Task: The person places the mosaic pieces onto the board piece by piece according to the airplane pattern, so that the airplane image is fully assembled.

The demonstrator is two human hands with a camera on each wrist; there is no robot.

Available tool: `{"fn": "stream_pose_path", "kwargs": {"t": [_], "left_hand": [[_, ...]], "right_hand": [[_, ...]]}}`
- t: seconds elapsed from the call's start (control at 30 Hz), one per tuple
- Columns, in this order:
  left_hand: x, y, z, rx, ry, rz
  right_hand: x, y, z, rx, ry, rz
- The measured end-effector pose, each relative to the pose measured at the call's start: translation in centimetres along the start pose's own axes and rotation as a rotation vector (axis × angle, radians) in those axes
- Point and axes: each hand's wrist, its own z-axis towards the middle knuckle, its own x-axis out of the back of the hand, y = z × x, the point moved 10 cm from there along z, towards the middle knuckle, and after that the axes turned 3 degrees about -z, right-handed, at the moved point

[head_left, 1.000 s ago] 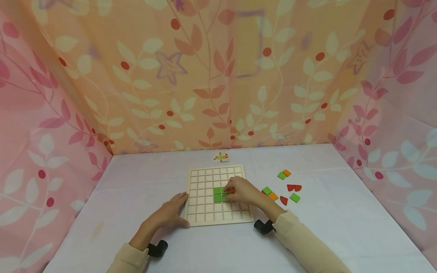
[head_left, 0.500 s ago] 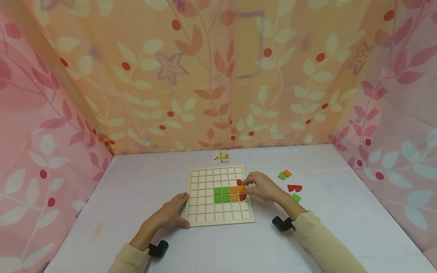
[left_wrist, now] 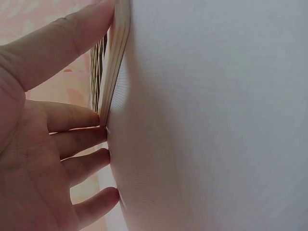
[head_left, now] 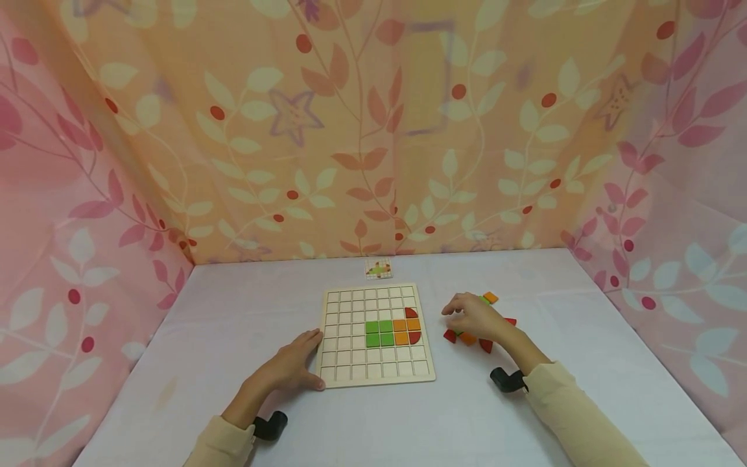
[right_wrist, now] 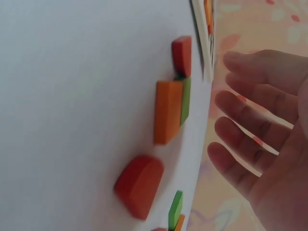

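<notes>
Saw left hand (head_left: 290,363) spread, fingers grasping nothing, thumb touching edge of gridded board (head_left: 344,360). Right of those fingers, on board: saw green squares (head_left: 372,340), orange squares (head_left: 401,338), red quarter-rounds (head_left: 415,337). Since half a second ago, withdrew right hand (head_left: 475,318) from board; fingers released, loose pieces (head_left: 486,346) near, below. Judged upper red quarter-round (head_left: 411,313) placed, right hand freed.

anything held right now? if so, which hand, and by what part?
Nothing gripped. Left hand just touches the grid board at its left edge and near-left corner; right hand is empty.
</notes>
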Motion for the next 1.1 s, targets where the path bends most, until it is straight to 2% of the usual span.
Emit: {"fn": "stream_pose_path", "kwargs": {"t": [0.37, 0.8, 1.1], "left_hand": [[0.1, 0.1, 0.0, 0.008, -0.006, 0.003], [-0.1, -0.2, 0.2, 0.017, -0.005, 0.013], [-0.1, -0.4, 0.1, 0.016, 0.007, -0.012]], "right_hand": [[-1.0, 2.2, -0.1, -0.036, -0.05, -0.078], [-0.9, 2.6, -0.1, -0.082, -0.057, -0.101], [-0.9, 2.6, 0.0, -0.053, -0.041, -0.196]]}}
